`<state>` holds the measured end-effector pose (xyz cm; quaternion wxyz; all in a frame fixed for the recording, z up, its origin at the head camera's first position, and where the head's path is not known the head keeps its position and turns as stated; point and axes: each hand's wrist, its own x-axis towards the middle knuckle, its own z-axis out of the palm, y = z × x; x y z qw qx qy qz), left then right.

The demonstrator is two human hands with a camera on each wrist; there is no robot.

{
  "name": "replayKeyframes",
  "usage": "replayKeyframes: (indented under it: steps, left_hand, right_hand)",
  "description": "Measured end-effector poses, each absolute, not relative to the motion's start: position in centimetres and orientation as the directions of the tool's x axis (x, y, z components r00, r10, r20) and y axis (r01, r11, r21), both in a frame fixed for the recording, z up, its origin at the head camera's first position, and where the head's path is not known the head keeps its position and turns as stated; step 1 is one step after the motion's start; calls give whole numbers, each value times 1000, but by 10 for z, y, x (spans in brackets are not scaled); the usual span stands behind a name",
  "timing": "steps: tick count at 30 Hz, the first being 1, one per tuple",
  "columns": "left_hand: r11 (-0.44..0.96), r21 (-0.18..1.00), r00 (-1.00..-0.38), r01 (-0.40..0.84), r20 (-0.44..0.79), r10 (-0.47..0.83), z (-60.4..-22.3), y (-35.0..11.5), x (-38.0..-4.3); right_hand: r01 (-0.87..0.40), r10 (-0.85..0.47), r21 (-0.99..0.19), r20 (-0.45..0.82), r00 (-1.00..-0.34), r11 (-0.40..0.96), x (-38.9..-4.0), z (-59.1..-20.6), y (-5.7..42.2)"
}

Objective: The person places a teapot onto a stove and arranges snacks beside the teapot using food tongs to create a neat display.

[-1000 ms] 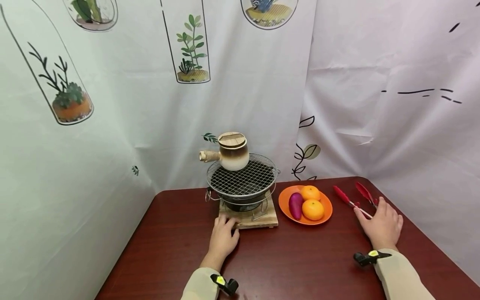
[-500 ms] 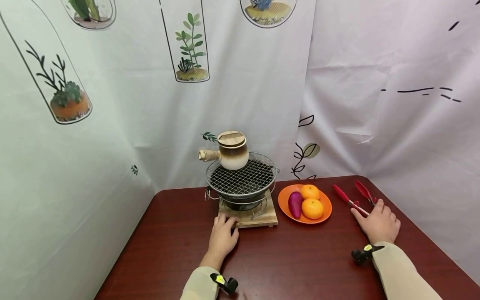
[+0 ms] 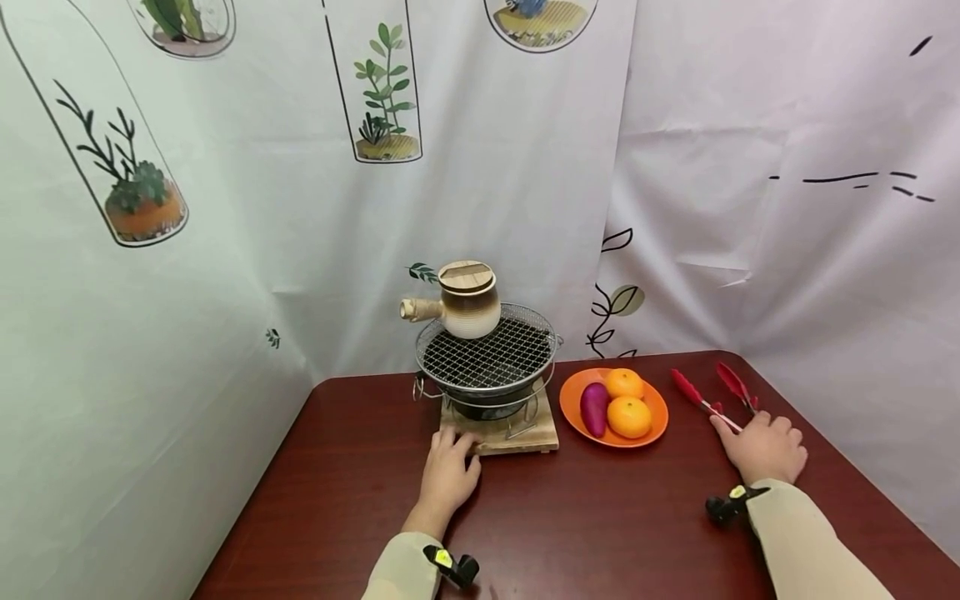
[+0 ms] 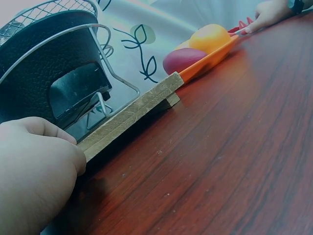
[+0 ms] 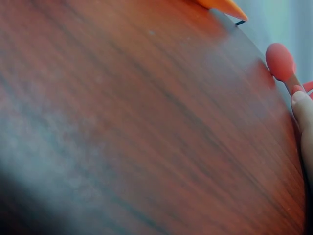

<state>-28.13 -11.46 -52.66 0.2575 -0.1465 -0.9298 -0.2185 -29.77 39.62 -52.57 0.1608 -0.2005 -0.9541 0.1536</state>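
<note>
Two things held: at the frame's right, my right hand [image 3: 767, 450] grips the red tongs [image 3: 688, 389], likely light and springy, best squeezed mid-arm; at lower centre, my left hand [image 3: 448, 475] pinches the wooden board [image 3: 543, 433], probably stiff, by its edge.

Bright head view, hazy glare on tabletop [image 5: 146, 122]

The head view looks forward and down, set back enough to span the table [image 3: 585, 525] and both hands, left hand [image 3: 446, 475] and right hand [image 3: 767, 448]; the left wrist view sits low, tilted and close, facing past the board [image 4: 132, 115] toward the plate [image 4: 215, 59]; the right wrist view, also tilted, skims the tabletop closely; all three share the plate and tongs [image 5: 280, 61].
</note>
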Motion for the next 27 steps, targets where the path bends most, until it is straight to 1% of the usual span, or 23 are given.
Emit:
replayKeyframes:
  steps: [18,22,27]
  left_hand:
    - [865,312,-816,393,552,172,-529,-115,-281]
    - [878,282,-816,387,548,184,-530,-116,-280]
    - [894,245,-816,376,544,194,-526,-115,-280]
  right_hand:
    - [324,428,-356,268,-863,877,-291,-525,394]
    - [319,427,-363,271,-862,875,-291,-527,395]
    - [280,396,-374,282,-874,884,-290,-524,398]
